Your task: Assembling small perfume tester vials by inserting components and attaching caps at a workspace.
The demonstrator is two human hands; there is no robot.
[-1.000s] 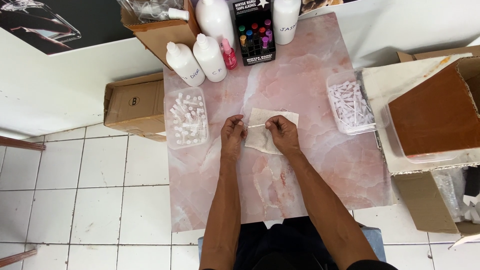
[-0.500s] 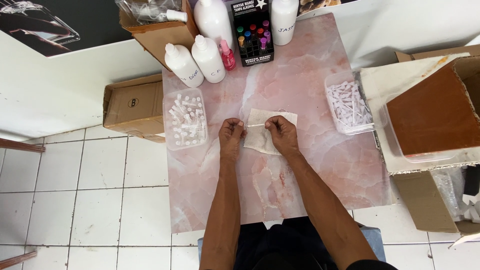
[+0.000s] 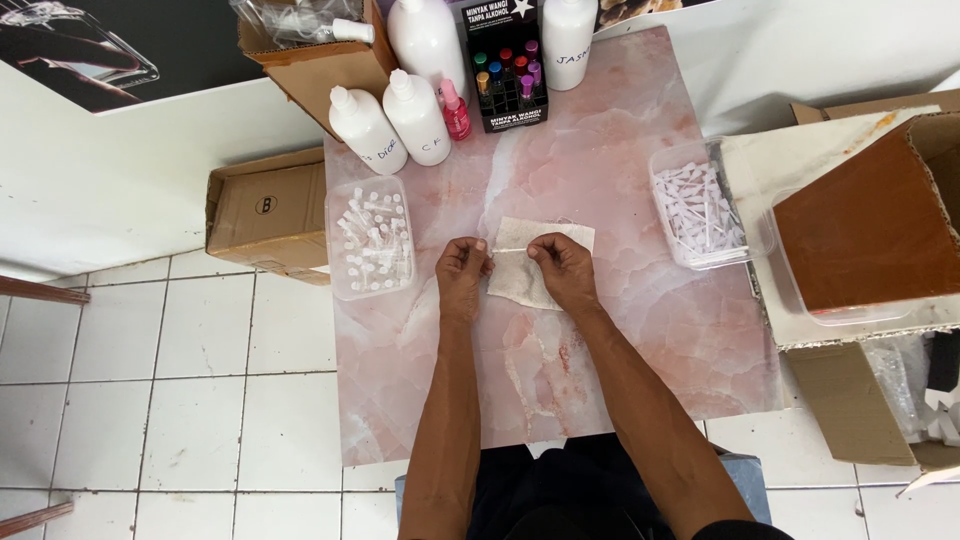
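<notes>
My left hand (image 3: 462, 272) and my right hand (image 3: 561, 268) meet over a pale folded cloth (image 3: 530, 285) in the middle of a pink marble-pattern table (image 3: 620, 350). Between the fingertips of both hands I pinch a thin clear tube (image 3: 512, 249) held level just above the cloth. To the left lies a clear tray of small vials (image 3: 371, 238). A clear tray of white caps (image 3: 702, 206) sits to the right.
At the table's far edge stand three white bottles (image 3: 392, 118), a small pink bottle (image 3: 456, 112) and a black display box of coloured vials (image 3: 508, 72). Cardboard boxes (image 3: 268, 213) sit on the tiled floor at left; an open brown box (image 3: 870, 230) lies at right.
The hands stay over the cloth with the thin tube between them; only the fingers have shifted slightly.
</notes>
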